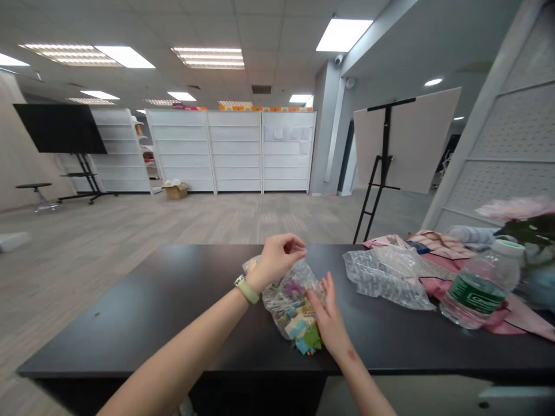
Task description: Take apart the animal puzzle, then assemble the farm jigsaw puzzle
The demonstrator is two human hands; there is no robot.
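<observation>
A clear plastic bag [284, 300] of small colourful pieces, which I cannot make out singly, lies on the dark table before me. Blue and green pieces [309, 338] show at its near end. My left hand [280, 257], with a green-banded watch [246, 289] at the wrist, is above the bag's far part. Its fingers are curled into a pinch at what looks like the bag's thin, clear edge. On the bag's right side, my right hand [328, 318] rests with thumb and fingers stretched out and apart, the thumb against the plastic.
Crumpled clear packaging [385, 274] lies to the right on the dark table [173, 312]. Beyond it are a water bottle [483, 289], pink cloth [515, 312] and a pink flower [515, 208]. A board on a black easel [381, 150] stands behind the table.
</observation>
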